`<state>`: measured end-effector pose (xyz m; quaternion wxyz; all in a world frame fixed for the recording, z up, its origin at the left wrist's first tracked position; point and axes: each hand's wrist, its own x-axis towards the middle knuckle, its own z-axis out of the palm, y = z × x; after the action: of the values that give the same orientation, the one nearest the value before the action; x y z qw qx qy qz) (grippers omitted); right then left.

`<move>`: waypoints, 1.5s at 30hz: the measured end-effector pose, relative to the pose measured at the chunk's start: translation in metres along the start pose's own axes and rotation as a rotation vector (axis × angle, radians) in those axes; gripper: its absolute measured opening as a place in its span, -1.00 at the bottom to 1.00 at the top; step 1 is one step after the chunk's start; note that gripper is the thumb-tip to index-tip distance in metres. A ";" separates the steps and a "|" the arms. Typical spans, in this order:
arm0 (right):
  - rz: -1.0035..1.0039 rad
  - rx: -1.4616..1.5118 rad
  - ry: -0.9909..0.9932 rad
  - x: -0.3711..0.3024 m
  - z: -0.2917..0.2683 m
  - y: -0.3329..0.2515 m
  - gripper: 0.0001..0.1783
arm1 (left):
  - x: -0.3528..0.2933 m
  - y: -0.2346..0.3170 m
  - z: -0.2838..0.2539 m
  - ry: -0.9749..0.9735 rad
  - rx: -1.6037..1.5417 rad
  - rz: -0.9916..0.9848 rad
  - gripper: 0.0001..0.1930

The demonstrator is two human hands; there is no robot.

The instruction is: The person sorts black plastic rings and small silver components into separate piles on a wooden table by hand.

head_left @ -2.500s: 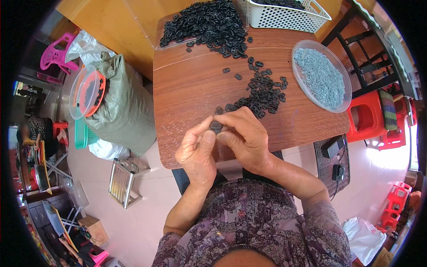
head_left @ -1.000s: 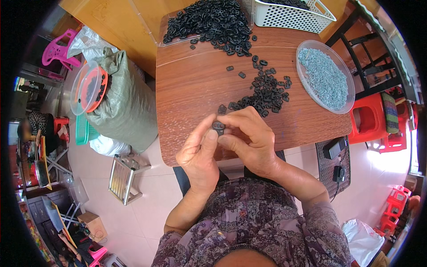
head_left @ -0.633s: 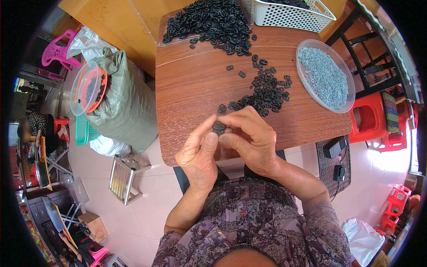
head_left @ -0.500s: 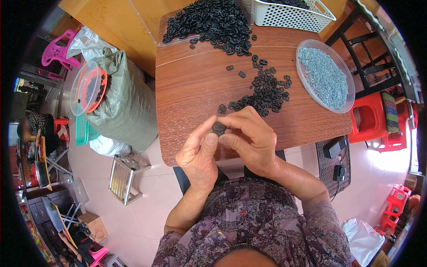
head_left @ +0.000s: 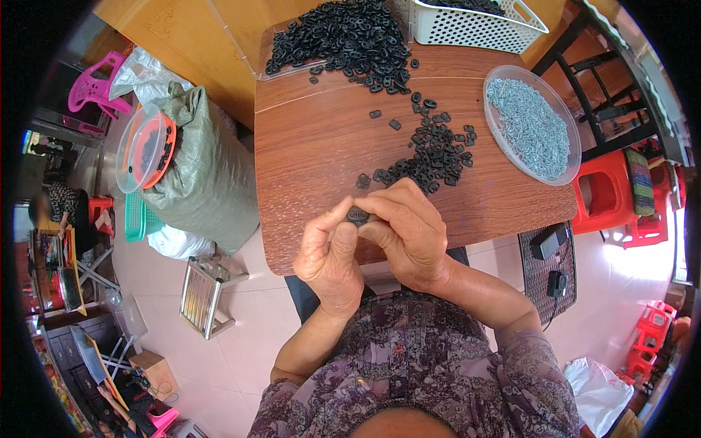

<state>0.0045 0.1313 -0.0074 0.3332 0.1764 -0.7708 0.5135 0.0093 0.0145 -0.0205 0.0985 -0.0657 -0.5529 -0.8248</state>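
Counter (head_left: 314,139): brown wood-grain top with rounded corners; we are at its near edge.
Hands: our left hand (head_left: 328,255) and right hand (head_left: 412,237) meet, thumbs and forefingers pinching one item; whether the curled fingers hide more, we cannot tell.
Held piece (head_left: 357,215): small, black, oval, with marks like slots in its face, at our fingertips over the counter's near part.
Slip risk: we judge that uneven thumb pressure could pop it free, its rounded sides giving us little to grip.
Loose piece (head_left: 364,180): one black bit just beyond our fingertips; a careless sweep could push it aside.
Small pile (head_left: 431,157): black, blocky pieces beyond our right hand; strays lie toward the larger heap, so the two could mix.
Fastener dish (head_left: 504,157): round, clear, full of silvery fasteners (head_left: 531,120), near the right edge; a forearm knock could spill them.
Large heap (head_left: 339,44): black rings spilling from a clear tray; disturbing it could send more sliding toward us.
White basket (head_left: 475,31): perforated, holding further black pieces at the far end.
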 end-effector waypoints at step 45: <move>0.365 -0.483 -0.149 0.151 -0.175 0.134 -0.76 | 0.148 -0.069 0.044 -0.852 1.043 0.711 -0.87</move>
<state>-0.1278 0.3558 0.0515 0.2104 -0.0121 -0.9118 0.3524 -0.1510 0.0673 -0.0335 0.1549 -0.4975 -0.8067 -0.2788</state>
